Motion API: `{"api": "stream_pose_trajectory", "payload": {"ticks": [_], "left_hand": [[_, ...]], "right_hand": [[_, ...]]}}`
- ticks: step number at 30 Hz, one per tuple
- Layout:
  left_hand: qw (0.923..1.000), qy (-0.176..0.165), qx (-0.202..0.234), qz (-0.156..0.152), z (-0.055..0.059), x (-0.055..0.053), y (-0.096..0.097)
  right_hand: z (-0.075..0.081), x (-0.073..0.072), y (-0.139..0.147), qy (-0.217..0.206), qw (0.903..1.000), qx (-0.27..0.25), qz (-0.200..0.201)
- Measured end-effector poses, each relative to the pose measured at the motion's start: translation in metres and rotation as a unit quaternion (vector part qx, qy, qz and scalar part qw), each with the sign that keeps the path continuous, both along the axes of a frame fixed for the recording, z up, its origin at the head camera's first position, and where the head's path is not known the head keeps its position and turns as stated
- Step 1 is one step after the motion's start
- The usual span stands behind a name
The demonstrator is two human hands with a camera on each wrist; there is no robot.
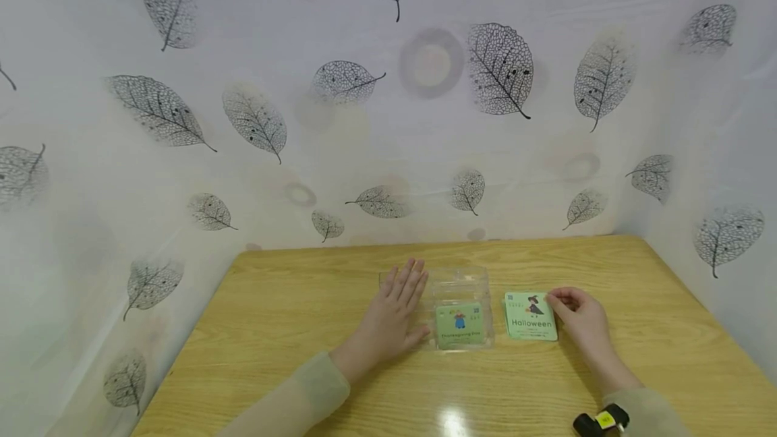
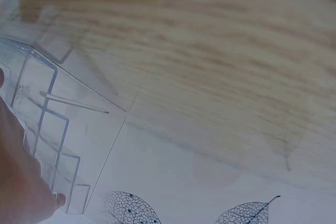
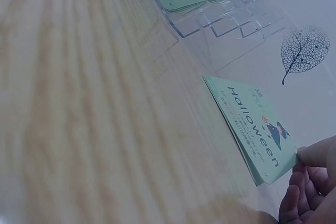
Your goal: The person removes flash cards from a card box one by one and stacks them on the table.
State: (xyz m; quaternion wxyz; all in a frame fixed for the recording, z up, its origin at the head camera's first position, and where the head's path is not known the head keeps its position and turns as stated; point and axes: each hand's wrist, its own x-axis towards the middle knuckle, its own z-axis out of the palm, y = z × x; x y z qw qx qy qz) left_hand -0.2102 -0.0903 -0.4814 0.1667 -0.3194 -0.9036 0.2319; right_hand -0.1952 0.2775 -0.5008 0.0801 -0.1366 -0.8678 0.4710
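Observation:
A clear plastic tiered card holder stands on the table, with a green Thanksgiving Day card in its front tier. My left hand rests against the holder's left side, its fingers straight. To the right of the holder is a small stack of green Halloween cards, pinched at its right edge between the thumb and fingers of my right hand. In the right wrist view the Halloween cards are tilted and fanned slightly apart at one side. The left wrist view shows the stepped side of the holder.
The wooden table runs back to a pale curtain printed with leaves, which also hangs along both sides. A black strap device with a yellow label is on my right wrist.

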Motion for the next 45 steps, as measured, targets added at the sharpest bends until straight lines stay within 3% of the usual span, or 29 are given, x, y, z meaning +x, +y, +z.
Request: {"api": "stream_pose_trajectory", "payload": {"ticks": [18,31,45], "left_hand": [[1.0000,0.004,0.005,-0.003,-0.0021,0.0025,-0.0001],[0.9998,0.003,0.019,-0.010,-0.0038,0.0015,-0.0015],[0.9999,-0.001,0.010,-0.004,-0.0013,0.0004,-0.0004]], "right_hand": [[0.0016,0.0020,0.0014,0.006,0.9999,-0.006,-0.011],[0.0029,0.0024,0.0061,0.007,0.9985,-0.054,0.002],[0.0051,0.0019,0.0074,-0.001,0.9961,-0.088,-0.012]]}}
